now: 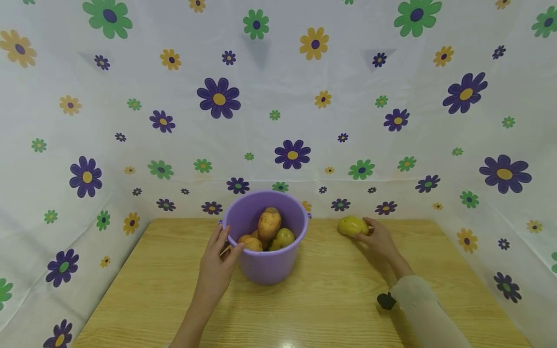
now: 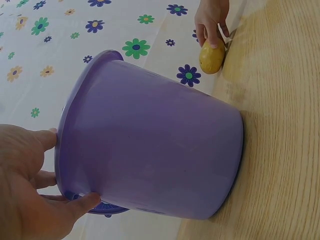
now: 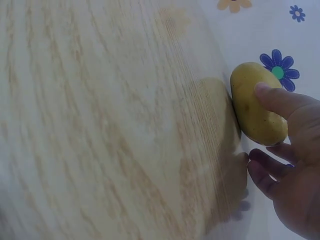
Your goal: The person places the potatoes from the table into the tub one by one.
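Potato: a yellow, oval, smooth-skinned potato point(image 1: 351, 225) lies on the light wood-grain surface point(image 1: 330, 290), at the far right, close to where the surface meets the flowered backdrop cloth point(image 1: 278, 121).
Long axis: it runs roughly left to right across the surface in the head view.
Right hand: the right hand point(image 1: 377, 240) is at the potato's right end, with one finger laid over its top and the others just below it; the grip is a loose curl round the potato, which sits on the surface.
Direction from grip: the potato lies to the left of the right palm and slightly farther off.
Nearer hand: the right hand touches the potato; the left hand point(image 1: 219, 263) is well apart from it, on the other side of the bucket.
Bucket: a round purple plastic bucket point(image 1: 265, 241) stands upright near the middle of the surface, left of the potato and apart from it.
Left hand grip: its fingers rest on the bucket's left rim and the thumb presses the outer wall, clasping the rim.
Bucket contents: several brownish and yellow-green potatoes in the bucket point(image 1: 270, 227), piled together.
Hidden: the pile's exact count cannot be told, since the bucket wall covers the lower ones; the right wrist view cuts off much of the palm, and the left wrist view shows nothing of the bucket's inside.
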A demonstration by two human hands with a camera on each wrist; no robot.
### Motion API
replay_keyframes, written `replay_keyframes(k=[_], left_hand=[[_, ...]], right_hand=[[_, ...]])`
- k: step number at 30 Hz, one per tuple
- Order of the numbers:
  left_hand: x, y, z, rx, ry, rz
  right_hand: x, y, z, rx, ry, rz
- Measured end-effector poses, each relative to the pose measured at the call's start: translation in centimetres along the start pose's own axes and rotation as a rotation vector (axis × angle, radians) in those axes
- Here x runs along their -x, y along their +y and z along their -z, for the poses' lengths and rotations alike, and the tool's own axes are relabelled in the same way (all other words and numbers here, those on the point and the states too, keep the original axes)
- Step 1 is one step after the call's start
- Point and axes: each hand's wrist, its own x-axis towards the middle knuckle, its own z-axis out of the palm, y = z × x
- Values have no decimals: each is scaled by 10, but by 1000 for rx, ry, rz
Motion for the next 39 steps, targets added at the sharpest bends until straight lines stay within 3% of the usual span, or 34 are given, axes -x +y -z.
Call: replay_keyframes(k=[22, 39], left_hand=[[1, 3, 0, 1, -5, 11], [1, 2, 0, 9, -5, 16]], right_hand=[[-1, -4, -10, -52, -18, -69], [2, -8, -16, -26, 79, -52]])
